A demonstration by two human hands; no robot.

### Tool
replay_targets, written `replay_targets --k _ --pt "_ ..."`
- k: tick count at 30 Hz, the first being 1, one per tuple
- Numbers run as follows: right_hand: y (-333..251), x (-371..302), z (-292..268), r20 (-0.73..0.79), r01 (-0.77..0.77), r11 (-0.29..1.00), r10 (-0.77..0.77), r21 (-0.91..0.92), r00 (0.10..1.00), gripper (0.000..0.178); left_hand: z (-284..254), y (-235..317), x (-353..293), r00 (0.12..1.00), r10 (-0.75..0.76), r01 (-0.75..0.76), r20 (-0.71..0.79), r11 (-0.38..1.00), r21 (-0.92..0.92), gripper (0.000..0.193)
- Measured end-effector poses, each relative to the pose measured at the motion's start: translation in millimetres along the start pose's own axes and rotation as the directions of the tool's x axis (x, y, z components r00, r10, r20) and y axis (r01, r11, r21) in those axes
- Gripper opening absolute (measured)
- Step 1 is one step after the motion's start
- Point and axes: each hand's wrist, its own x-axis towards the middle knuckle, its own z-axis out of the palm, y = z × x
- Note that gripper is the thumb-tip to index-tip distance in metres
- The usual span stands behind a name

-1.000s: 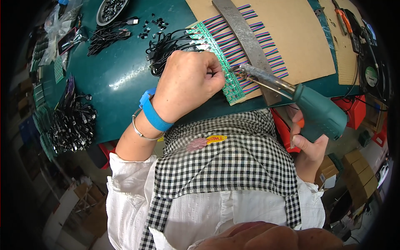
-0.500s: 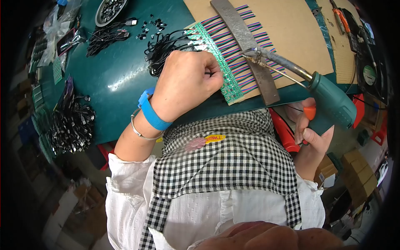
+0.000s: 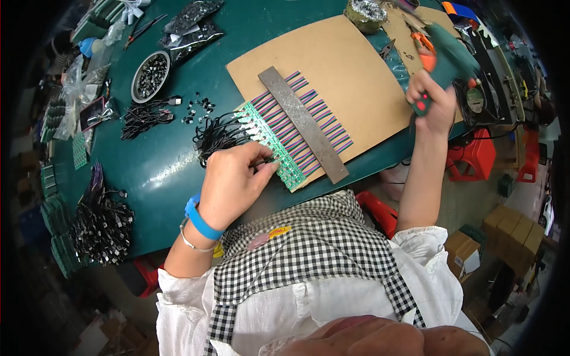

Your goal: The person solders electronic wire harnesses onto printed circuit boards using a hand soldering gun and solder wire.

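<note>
My left hand [image 3: 234,181] pinches a thin black cable [image 3: 265,161] between thumb and fingertips, its end at the near part of a green circuit board strip [image 3: 274,142]. Several black cables [image 3: 217,139] run off the strip's left side in a tangle. Coloured flat wires stick out on its right, under a grey metal bar [image 3: 306,124]. Strip and bar lie on a brown cardboard sheet [image 3: 350,65]. My right hand [image 3: 436,104] is raised beyond the sheet's right edge, closed around the handle of a green soldering gun [image 3: 454,50] with an orange trigger. The gun is blurred and its tip is unclear.
A metal bowl [image 3: 133,89] of small black parts, loose connectors [image 3: 198,108] and a coiled cable bundle [image 3: 145,118] sit at the left. Farther left hangs a thick cable bunch [image 3: 104,222]. Pliers [image 3: 387,48] and a silvery lump [image 3: 366,15] lie at the back right. A red stool [image 3: 475,155] stands right.
My right hand has carried the soldering gun up and away from the strip, to the far right. My left hand stays at the strip with the cable. The whole view has shifted.
</note>
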Motion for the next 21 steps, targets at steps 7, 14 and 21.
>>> replay_targets --k 7,14,21 --pt "7 14 21 -0.19 -0.005 0.934 -0.068 -0.358 0.98 0.026 -37 -24 -42 0.984 0.081 -0.041 -0.156 0.968 0.246 0.015" --pt "-53 -23 26 0.075 0.196 0.793 -0.187 -0.577 0.979 0.043 -88 -80 -41 0.941 -0.007 0.079 -0.339 0.977 0.2 0.01" --pt "-50 -69 58 0.123 0.056 0.884 0.001 -0.464 0.992 0.051 -116 -153 -11 0.759 0.068 0.261 -0.648 0.88 0.398 0.008"
